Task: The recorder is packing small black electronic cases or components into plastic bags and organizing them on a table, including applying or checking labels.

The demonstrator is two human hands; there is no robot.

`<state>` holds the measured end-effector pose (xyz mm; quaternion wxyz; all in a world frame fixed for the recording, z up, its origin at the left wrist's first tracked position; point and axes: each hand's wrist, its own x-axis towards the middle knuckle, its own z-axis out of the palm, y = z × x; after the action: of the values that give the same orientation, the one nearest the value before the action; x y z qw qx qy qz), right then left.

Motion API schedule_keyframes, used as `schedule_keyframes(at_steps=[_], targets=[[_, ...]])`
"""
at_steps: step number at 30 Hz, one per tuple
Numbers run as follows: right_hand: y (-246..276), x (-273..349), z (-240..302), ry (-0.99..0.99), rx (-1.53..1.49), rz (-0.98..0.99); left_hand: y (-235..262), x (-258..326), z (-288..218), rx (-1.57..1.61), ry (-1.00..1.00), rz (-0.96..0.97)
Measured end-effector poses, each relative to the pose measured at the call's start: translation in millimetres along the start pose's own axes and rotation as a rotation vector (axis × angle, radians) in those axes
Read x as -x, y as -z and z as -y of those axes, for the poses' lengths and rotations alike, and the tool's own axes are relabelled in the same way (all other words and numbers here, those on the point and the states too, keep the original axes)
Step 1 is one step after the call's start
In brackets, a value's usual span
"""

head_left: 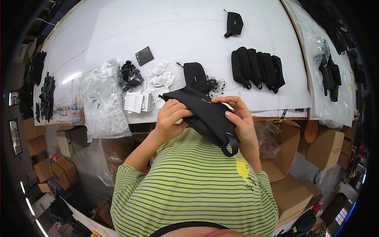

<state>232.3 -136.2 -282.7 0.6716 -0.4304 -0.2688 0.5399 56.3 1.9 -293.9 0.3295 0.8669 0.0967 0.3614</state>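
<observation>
Here, I'm holding 1 black fabric pouch point(205, 113) aslant at the near edge of the white-covered table point(181, 31); my left hand point(171, 117) is curling around its left side, my right hand point(240, 115) pinching its right, seemingly to steady it. White printed tags point(136, 102) are lying nearby.

Grey-striped lime-green short-sleeved shirt point(189, 185)
</observation>
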Motion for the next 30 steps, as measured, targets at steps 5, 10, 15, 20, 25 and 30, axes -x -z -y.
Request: schedule_keyframes(at_steps=[5,10,15,20,25,30], targets=[[5.5,-1.1,0.2,-0.009,0.0,0.016,-6.2,-1.3,-2.3,-0.01,0.03,-0.061],[8.2,-4.0,1.2,-0.027,0.002,0.028,-5.8,0.6,-3.8,-0.019,0.021,-0.061],[11.4,-7.1,-7.8,0.014,-0.085,0.05,-0.1,-0.3,-6.1,-0.069,0.014,-0.022],[36.9,1.3,-12.6,-0.03,0.476,0.163,-2.8,8.1,0.3,-0.101,0.315,0.007],[57.4,5.5,-8.5,-0.229,1.119,0.078,2.2,19.8,14.8,-0.051,0.564,0.165],[115.0,12.0,-9.0,-0.295,0.798,-0.266,8.3,18.2,17.6,-0.095,0.76,0.391]])
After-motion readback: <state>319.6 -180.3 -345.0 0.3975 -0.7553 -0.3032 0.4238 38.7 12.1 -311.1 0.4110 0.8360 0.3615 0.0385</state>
